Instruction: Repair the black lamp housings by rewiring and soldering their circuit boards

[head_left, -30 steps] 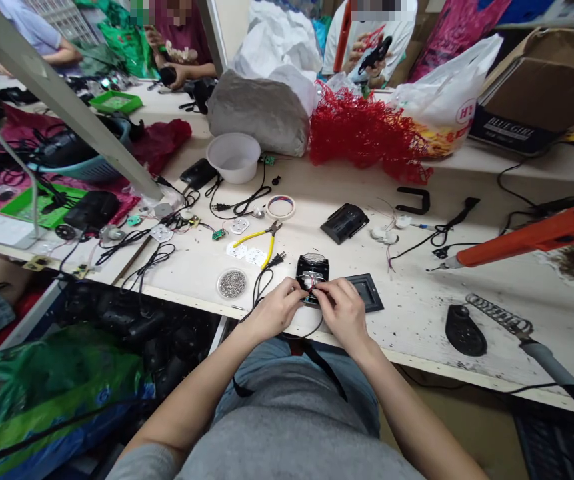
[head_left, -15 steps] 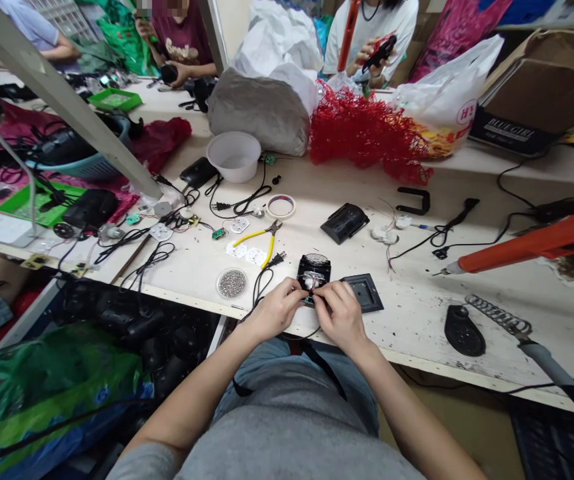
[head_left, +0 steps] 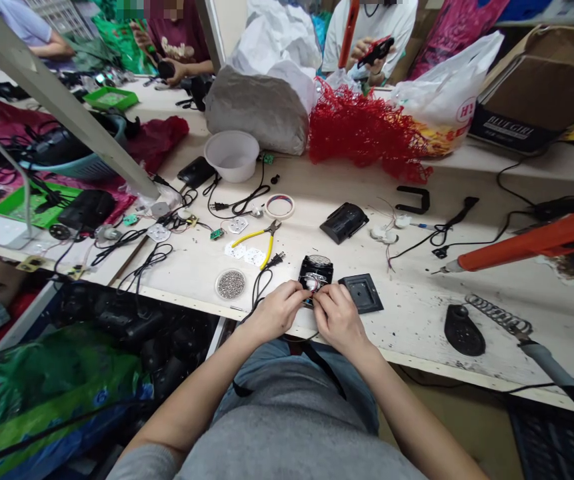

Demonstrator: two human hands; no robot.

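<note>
Both hands meet at an open black housing [head_left: 317, 264], which sits close to the near edge of the worktop [head_left: 407, 313], about halfway along the part in front of the person. The left hand [head_left: 279, 308] comes in from the housing's left, the right hand [head_left: 341, 313] from its right, and their fingertips nearly meet over its near end, where thin wires [head_left: 313, 283] show. The fingers of each hand are bunched, thumb drawn in close to forefinger; what they pinch, if anything, is too small to tell.

Just beside the right hand lies a flat dark frame [head_left: 374, 293], set at a slant to the near edge. Farther in, towards the far edge, rests a curved black cover [head_left: 344, 222]. To the left of the housing, pliers [head_left: 271, 247] with yellow handles lie partly over white plates [head_left: 254, 257]; nearer the front edge stands a round dish [head_left: 217, 287] holding small metal pieces [head_left: 231, 284]. A black cord [head_left: 255, 293] runs down past the near edge between that dish and the left hand, its plug [head_left: 277, 259] lying by the pliers. A tape roll [head_left: 268, 207] lies beyond the pliers. Towards the right end of the worktop a flat black piece [head_left: 465, 331] lies near the front edge, beside a metal coil [head_left: 497, 313] with a grey-handled tool [head_left: 549, 363] at its near end
</note>
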